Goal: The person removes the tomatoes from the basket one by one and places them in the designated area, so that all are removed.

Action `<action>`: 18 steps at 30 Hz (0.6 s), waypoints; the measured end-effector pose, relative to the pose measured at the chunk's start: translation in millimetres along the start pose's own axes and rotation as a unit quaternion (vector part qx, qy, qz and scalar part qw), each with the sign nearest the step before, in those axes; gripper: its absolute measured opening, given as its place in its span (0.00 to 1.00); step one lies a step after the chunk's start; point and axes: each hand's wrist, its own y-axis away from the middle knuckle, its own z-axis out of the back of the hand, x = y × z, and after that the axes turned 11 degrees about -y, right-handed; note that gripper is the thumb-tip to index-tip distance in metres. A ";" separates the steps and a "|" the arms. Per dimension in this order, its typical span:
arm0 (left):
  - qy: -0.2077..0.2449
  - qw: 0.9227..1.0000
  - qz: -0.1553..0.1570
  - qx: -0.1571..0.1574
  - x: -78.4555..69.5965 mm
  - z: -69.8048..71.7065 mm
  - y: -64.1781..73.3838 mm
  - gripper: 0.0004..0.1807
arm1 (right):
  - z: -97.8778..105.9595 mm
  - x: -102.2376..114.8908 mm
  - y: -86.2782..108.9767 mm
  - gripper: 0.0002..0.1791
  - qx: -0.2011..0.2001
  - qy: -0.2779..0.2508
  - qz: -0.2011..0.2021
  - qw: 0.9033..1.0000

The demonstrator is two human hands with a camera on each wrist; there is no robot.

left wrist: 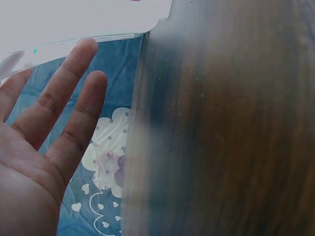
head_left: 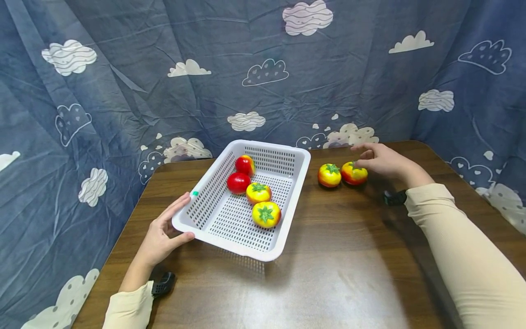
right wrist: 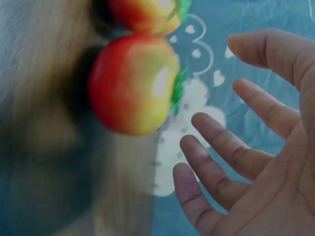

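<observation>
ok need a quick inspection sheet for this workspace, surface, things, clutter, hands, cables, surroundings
Surface: brown wood-grain table, glare toward the front
Things: white basket with four tomato-like fruits inside; two more fruits on the table to its right
Clutter: nothing seen
Left hand: at the basket's near left corner, fingertips at the rim
Right hand: beside the rightmost fruit, fingers spread, holding nothing
Cables: nothing seen
Surroundings: blue cloud-print curtain behind

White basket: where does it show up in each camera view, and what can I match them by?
Head: the white basket is near the middle, slightly left and low.
Left wrist: top left, cut off by the edge.
Right wrist: not in it.
Shared landmark: the blue cloud-print curtain, in all three.
</observation>
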 end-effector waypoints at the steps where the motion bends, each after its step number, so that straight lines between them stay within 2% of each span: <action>1: 0.000 1.000 0.000 0.000 0.1 0.1 0.0 0.48 | -0.9 5.4 -0.1 0.31 0.002 0.000 0.006 1.000; 7: -0.002 1.000 0.004 0.003 1.0 0.4 0.4 0.49 | -10.9 40.4 -2.0 0.32 0.020 -0.006 0.060 0.998; 12: -0.003 1.000 0.000 0.001 0.9 0.1 0.3 0.48 | -22.5 70.1 -4.2 0.32 0.041 0.012 0.103 0.994; 18: 0.001 1.000 0.003 0.001 0.8 0.5 0.3 0.48 | -38.7 101.4 -2.9 0.33 0.082 0.015 0.109 0.991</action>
